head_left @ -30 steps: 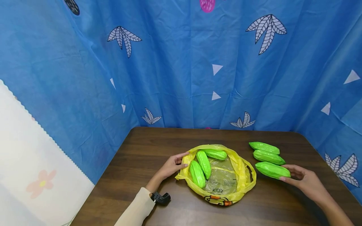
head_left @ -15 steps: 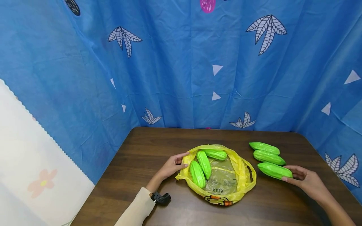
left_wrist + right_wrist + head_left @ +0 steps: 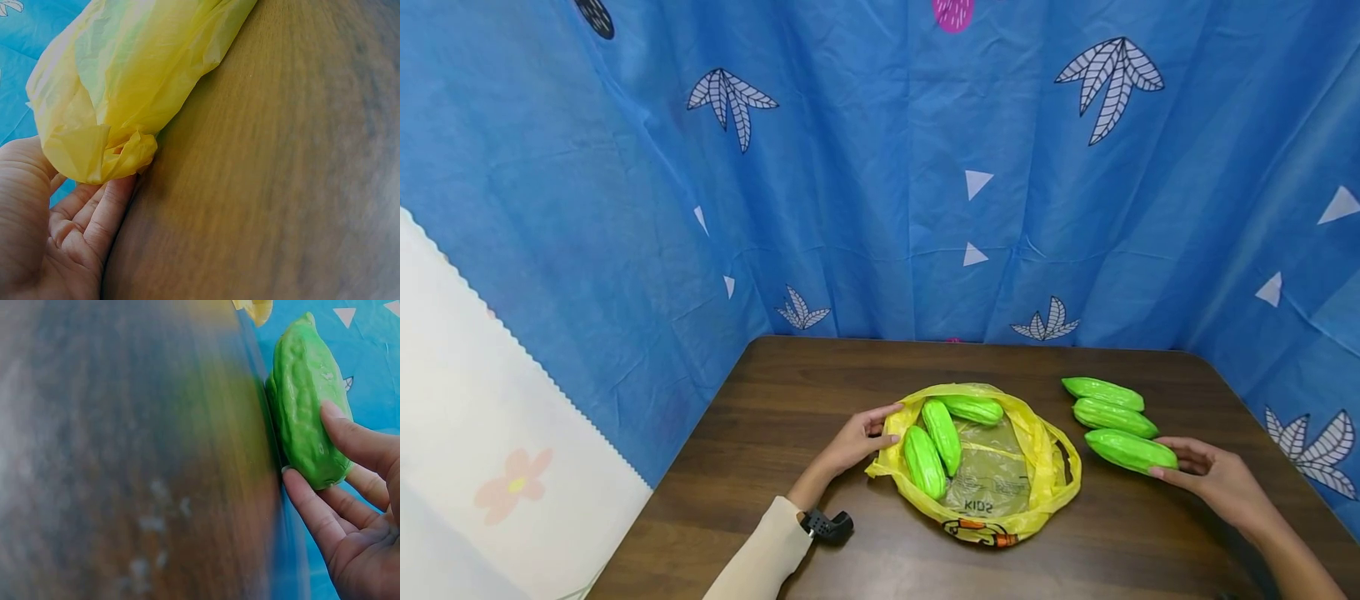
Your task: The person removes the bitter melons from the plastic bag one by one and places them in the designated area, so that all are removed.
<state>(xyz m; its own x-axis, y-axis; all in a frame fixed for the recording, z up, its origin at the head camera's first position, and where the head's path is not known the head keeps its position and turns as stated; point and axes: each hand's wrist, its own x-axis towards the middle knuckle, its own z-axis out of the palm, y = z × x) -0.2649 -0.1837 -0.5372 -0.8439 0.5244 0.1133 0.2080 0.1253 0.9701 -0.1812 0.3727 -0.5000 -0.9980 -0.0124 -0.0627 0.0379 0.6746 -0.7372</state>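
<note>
A yellow plastic bag (image 3: pixel 1039 500) lies spread at its mouth on the table, with three bright green bitter gourds (image 3: pixel 925 463) inside along its left and far sides. My left hand (image 3: pixel 850 442) holds the bag's left rim; the left wrist view shows fingers (image 3: pixel 109 215) against the crumpled yellow plastic (image 3: pixel 134 94). To the right of the bag, three more gourds lie in a row. My right hand (image 3: pixel 1213 483) grips the right end of the nearest gourd (image 3: pixel 1129 450), its thumb (image 3: pixel 353 434) on the ribbed side in the right wrist view.
Behind the held gourd lie the middle gourd (image 3: pixel 1114 417) and the farthest one (image 3: pixel 1102 392), close together. Brown wood makes up the table (image 3: pixel 805 375). A blue patterned curtain (image 3: pixel 865 208) hangs behind it, and a white cloth (image 3: pixel 467 400) is at the left.
The right hand and the gourd it holds have shifted slightly to the right. My left hand and the bag have stayed in place.
</note>
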